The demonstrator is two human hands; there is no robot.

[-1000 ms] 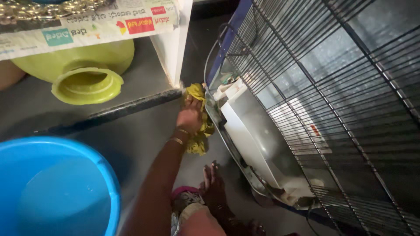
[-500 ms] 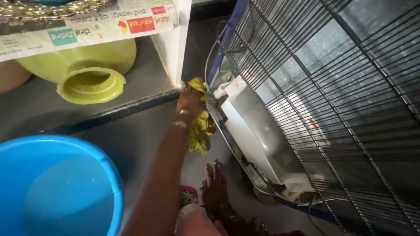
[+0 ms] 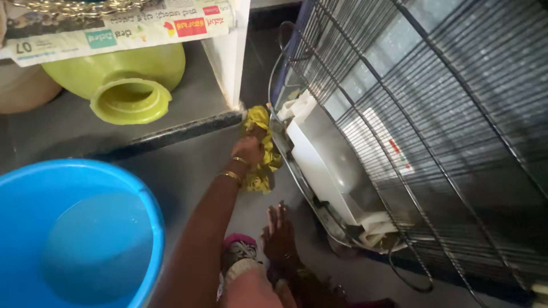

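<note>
My left hand (image 3: 248, 150) is shut on a crumpled yellow cloth (image 3: 261, 165) and presses it against the lower metal edge of a large appliance (image 3: 319, 211). The hand wears gold bangles at the wrist. The appliance's back carries a black wire grille (image 3: 434, 108), with a white plastic tray (image 3: 325, 159) under it near the cloth. My right hand is out of sight.
A blue bucket of water (image 3: 74, 239) stands at the lower left. A yellow-green pot (image 3: 123, 85) lies on its side under a newspaper-covered shelf (image 3: 114, 25) with a white post (image 3: 228, 54). My bare foot (image 3: 279, 236) rests on the grey floor beside the appliance.
My hand slid the cloth up towards the white post, then back down along the appliance's edge. The view has shifted slightly.
</note>
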